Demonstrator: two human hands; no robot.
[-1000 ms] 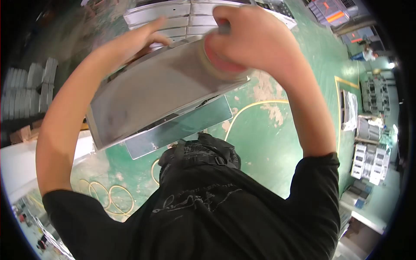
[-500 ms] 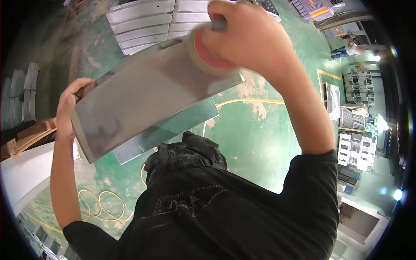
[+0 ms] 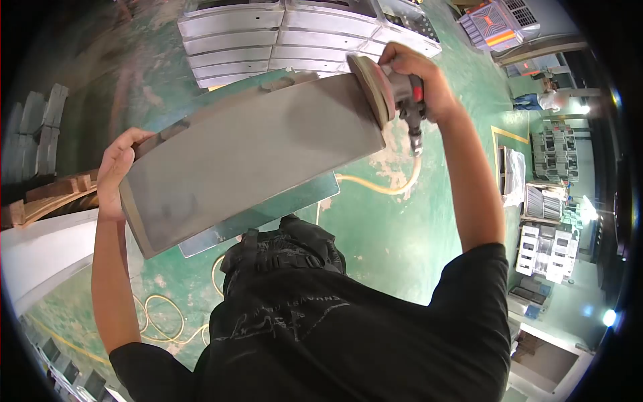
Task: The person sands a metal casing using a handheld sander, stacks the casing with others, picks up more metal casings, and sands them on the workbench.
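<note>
Head cam: a power sander (image 3: pixel 402 92) is held by the right hand (image 3: pixel 429 77), grip wrapped snugly round its body — disc tipped on edge at the right end of the gray metal box (image 3: pixel 254 157). Box's left end is held by the left hand (image 3: pixel 115 171), fingers curled round the corner. Greenish surface (image 3: pixel 295 199) beneath — yellow hose (image 3: pixel 385 188) attached to the sander.

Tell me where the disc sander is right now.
In the head view, the disc sander is up and right of centre, in the right hand, its pad at the right end of the grey metal piece, the yellow hose below.
</note>
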